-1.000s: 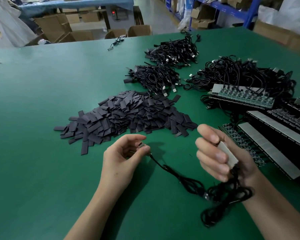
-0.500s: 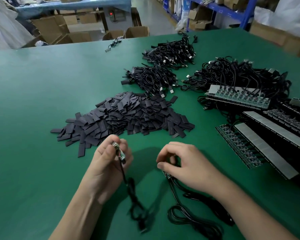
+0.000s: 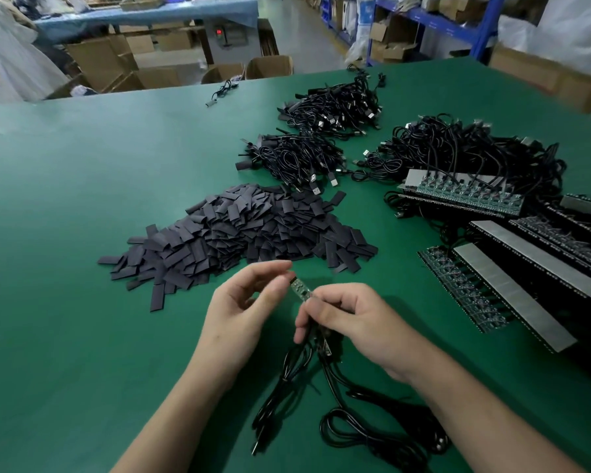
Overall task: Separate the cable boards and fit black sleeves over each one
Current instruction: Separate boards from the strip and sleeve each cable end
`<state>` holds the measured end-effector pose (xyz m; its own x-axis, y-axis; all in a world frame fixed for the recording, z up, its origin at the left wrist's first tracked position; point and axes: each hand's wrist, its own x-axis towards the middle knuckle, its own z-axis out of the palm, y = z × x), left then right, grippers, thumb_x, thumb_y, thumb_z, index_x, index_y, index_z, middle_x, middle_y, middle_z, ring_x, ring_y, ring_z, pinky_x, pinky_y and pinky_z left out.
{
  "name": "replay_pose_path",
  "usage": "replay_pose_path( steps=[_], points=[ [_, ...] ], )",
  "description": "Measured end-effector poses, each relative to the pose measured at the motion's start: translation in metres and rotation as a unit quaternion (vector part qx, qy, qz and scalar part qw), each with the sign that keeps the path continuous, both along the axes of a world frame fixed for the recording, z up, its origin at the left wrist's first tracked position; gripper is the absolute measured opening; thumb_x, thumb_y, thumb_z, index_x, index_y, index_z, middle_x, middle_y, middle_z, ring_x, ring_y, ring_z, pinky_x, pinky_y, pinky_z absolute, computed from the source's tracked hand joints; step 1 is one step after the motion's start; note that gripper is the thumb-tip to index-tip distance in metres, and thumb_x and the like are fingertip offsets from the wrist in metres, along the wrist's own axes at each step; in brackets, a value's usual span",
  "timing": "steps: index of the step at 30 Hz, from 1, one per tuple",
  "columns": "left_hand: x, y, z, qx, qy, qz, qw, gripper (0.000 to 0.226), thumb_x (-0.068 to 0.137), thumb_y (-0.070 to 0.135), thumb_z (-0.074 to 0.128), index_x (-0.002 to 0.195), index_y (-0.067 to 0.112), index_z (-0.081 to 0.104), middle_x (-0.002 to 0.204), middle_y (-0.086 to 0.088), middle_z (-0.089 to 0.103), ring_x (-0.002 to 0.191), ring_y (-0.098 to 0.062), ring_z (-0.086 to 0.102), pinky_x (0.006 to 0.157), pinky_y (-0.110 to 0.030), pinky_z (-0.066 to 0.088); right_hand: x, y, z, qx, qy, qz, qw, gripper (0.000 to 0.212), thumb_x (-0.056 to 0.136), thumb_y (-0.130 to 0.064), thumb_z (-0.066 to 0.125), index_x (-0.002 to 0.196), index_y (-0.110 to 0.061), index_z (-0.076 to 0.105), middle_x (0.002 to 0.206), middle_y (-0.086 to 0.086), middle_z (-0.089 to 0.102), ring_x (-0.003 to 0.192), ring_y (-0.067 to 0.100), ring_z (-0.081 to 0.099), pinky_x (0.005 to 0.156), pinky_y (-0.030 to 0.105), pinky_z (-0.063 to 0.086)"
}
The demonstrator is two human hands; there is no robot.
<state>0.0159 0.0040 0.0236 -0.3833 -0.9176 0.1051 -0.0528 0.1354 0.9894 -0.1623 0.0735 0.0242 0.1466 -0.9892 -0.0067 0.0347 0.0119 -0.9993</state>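
The small green circuit board [image 3: 301, 289] on its thin black cable [image 3: 289, 373] is held above the green counter [image 3: 82, 216], just short of the heap of flat black sleeves [image 3: 246, 233]. The right hand [image 3: 355, 319] curls its fingers round the board's lower end and cable; the left hand [image 3: 239, 312] pinches its upper tip. No sleeve is in hand. Reaching for one frees an end, and the looped cable below could snag and strain the joint.

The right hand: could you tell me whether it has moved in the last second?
Yes. The right hand has moved left, away from the grey-striped board panels, to pinch the small green cable board before the pile of flat black sleeves.
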Motion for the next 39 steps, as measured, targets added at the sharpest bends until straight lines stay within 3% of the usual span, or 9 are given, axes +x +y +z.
replay_pose_path(
  steps=[2,6,10,16,18,24,30,33,39],
  points=[
    [-0.003,-0.014,0.004,-0.077,-0.106,0.022,0.991,0.015,0.096,0.029,0.070,0.109,0.032,0.075,0.103,0.010,0.076,0.097,-0.005,0.069,0.086,-0.026,0.055,-0.003,0.001,0.001,0.004,-0.041,-0.013,0.999,0.027,0.103,-0.031,0.056,0.086,-0.025,0.077,0.084,0.004,0.077,0.084,0.011,0.071,0.082,0.016,0.050],
    [-0.030,-0.042,0.010,-0.245,-0.306,0.042,0.919,0.030,0.091,0.029,0.076,0.120,0.029,0.072,0.103,0.013,0.070,0.089,-0.004,0.065,0.085,-0.031,0.055,-0.009,0.002,0.004,-0.003,-0.147,0.004,0.989,0.028,0.096,-0.040,0.061,0.088,-0.021,0.079,0.076,0.006,0.072,0.076,0.011,0.067,0.083,0.021,0.051],
    [-0.068,-0.049,-0.001,-0.308,-0.399,0.046,0.862,0.040,0.091,0.045,0.070,0.128,0.030,0.067,0.113,0.008,0.065,0.105,-0.017,0.064,0.086,-0.035,0.054,-0.016,0.005,0.007,-0.020,-0.286,0.058,0.956,0.027,0.092,-0.044,0.070,0.090,-0.018,0.077,0.066,-0.001,0.068,0.075,0.016,0.068,0.082,0.029,0.054],
    [-0.079,-0.059,-0.010,-0.346,-0.421,0.049,0.837,0.027,0.095,0.038,0.068,0.119,0.027,0.073,0.112,0.005,0.067,0.106,-0.021,0.064,0.080,-0.035,0.052,-0.039,0.006,0.011,-0.006,-0.479,0.125,0.869,0.027,0.104,-0.030,0.057,0.098,-0.007,0.070,0.062,-0.002,0.065,0.051,0.009,0.065,0.048,0.022,0.053],
    [-0.076,-0.059,-0.009,-0.353,-0.412,0.052,0.838,0.025,0.095,0.036,0.069,0.117,0.027,0.074,0.110,0.006,0.068,0.103,-0.020,0.065,0.079,-0.034,0.053,-0.044,0.005,0.011,0.013,-0.451,0.085,0.888,0.027,0.103,-0.032,0.056,0.094,-0.010,0.070,0.057,-0.004,0.059,0.041,0.005,0.057,0.040,0.019,0.047],
    [-0.048,-0.049,-0.002,-0.327,-0.349,0.090,0.874,0.020,0.087,0.029,0.078,0.106,0.028,0.078,0.098,0.014,0.068,0.086,-0.010,0.066,0.075,-0.028,0.054,-0.041,-0.003,0.002,0.073,-0.162,-0.106,0.978,0.029,0.096,-0.040,0.058,0.091,-0.013,0.068,0.058,-0.001,0.046,0.042,0.009,0.034,0.041,0.019,0.032],
    [-0.016,-0.020,0.002,-0.261,-0.211,-0.002,0.942,0.018,0.084,0.023,0.083,0.102,0.027,0.080,0.096,0.015,0.071,0.089,-0.008,0.067,0.070,-0.008,0.040,-0.033,-0.003,-0.004,0.067,-0.056,-0.146,0.985,0.020,0.103,-0.031,0.060,0.094,-0.014,0.065,0.060,-0.005,0.046,0.047,0.009,0.031,0.043,0.019,0.031],
    [-0.008,-0.005,-0.002,-0.249,-0.172,-0.018,0.953,0.019,0.083,0.017,0.084,0.101,0.024,0.080,0.095,0.014,0.073,0.089,-0.009,0.069,0.070,-0.011,0.042,-0.027,-0.002,-0.005,0.071,-0.036,-0.112,0.991,0.024,0.102,-0.029,0.064,0.079,-0.023,0.064,0.061,-0.004,0.044,0.047,0.009,0.031,0.043,0.019,0.029],
    [-0.002,0.001,-0.010,-0.256,-0.170,-0.016,0.951,0.022,0.083,0.015,0.084,0.102,0.025,0.079,0.096,0.016,0.071,0.093,-0.008,0.068,0.073,-0.022,0.049,-0.022,-0.002,-0.009,0.078,-0.003,-0.095,0.992,0.019,0.102,-0.022,0.064,0.083,-0.018,0.068,0.058,-0.004,0.042,0.045,0.008,0.030,0.042,0.019,0.026]
  ],
)
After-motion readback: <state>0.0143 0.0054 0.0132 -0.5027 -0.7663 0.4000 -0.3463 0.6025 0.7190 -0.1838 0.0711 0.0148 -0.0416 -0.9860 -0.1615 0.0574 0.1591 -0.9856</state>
